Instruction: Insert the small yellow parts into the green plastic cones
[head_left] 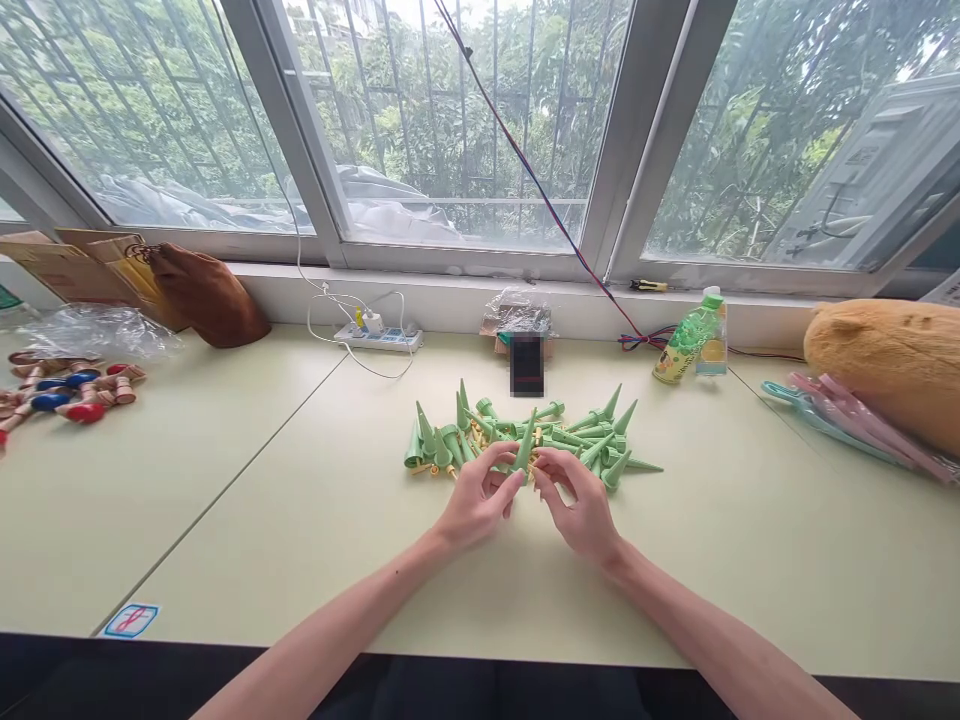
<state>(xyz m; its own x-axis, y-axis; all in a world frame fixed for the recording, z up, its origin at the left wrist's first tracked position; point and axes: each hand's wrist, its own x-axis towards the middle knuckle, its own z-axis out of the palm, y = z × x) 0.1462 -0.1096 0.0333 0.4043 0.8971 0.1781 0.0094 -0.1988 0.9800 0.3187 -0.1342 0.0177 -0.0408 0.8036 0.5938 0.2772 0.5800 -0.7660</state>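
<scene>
My left hand [474, 503] is closed around a green watering spike [526, 446], a ribbed-looking cone with its point upward. Close beside it, my right hand [589, 508] has thumb and fingers curled together at what looks like a small yellow piece [534, 466]; the fingertips partly cover it. Just beyond both hands lies a loose heap of green spikes [596, 435], some upright, others on their sides. Small yellow parts [435, 470] are scattered among them.
Behind the heap stand a dark blurred rectangle [527, 365] and a small box with clear plastic [517, 312]. A power strip [381, 338], green bottle [686, 340] and plush item [885, 365] line the back. Wooden toys [82, 390] and a brown bag [206, 295] are left.
</scene>
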